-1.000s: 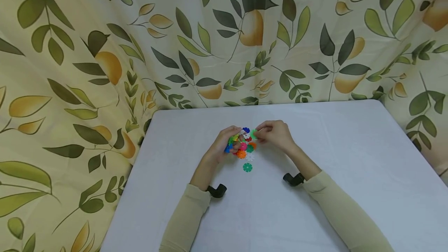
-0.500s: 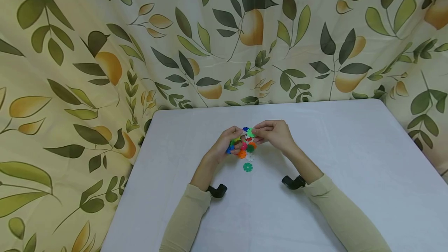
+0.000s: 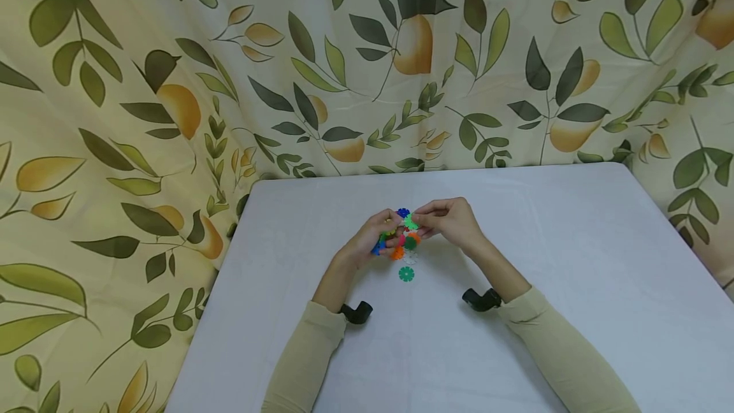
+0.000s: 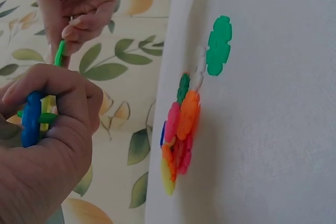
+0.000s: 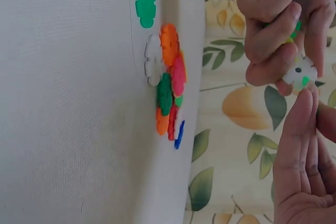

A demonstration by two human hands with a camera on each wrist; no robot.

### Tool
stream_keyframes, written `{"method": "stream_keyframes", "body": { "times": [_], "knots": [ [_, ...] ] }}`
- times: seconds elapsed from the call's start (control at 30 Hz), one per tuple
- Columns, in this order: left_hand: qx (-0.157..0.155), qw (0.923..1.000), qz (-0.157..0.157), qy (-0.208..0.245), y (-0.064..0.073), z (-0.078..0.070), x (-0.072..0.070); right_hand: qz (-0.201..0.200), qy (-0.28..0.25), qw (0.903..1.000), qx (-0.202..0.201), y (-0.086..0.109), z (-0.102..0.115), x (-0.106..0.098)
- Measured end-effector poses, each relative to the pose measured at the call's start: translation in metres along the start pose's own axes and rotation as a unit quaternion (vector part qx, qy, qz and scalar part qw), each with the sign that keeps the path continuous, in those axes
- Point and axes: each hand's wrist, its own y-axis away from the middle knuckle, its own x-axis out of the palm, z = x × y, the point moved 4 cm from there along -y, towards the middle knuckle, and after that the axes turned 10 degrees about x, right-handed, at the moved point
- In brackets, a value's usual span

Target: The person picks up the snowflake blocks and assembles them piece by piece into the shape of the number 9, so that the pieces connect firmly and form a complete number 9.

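Note:
My left hand (image 3: 361, 241) grips a joined string of notched plastic snowflake discs, curled fingers partly covering it. A blue disc (image 4: 32, 119) with green and yellow ones shows in that grip in the left wrist view. At the string's end, a white disc (image 5: 302, 70) sticks out beyond the fingers. My right hand (image 3: 453, 220) pinches a light green disc (image 3: 410, 222) between thumb and fingers. In the right wrist view its edge meets the white disc; how far the slots interlock is hidden. Both hands are above the table.
Below the hands lies a loose pile of discs, among them an orange one (image 5: 169, 44), a dark green one (image 5: 165, 94) and a white one (image 5: 153, 60). A single green disc (image 3: 406, 274) lies nearer the front on the white table (image 3: 287, 336). Patterned curtains (image 3: 367, 113) hang behind.
My right hand has moved slightly left, bringing the light green disc from beside the left hand's string up against its end. The left hand has turned slightly; the loose discs are unmoved.

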Motion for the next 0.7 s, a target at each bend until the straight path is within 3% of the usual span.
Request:
{"method": "stream_keyframes", "body": {
  "times": [0.37, 0.7],
  "knots": [
    [0.007, 0.9998, -0.002, 0.018, 0.0, 0.002, 0.003, -0.006, -0.05, 0.9987, 0.007, 0.001, 0.0, 0.006],
    [-0.002, 0.9989, 0.012, 0.046, 0.001, 0.002, 0.001, 0.008, -0.061, 0.9981, 0.01, 0.001, -0.001, 0.011]
  ]
}}
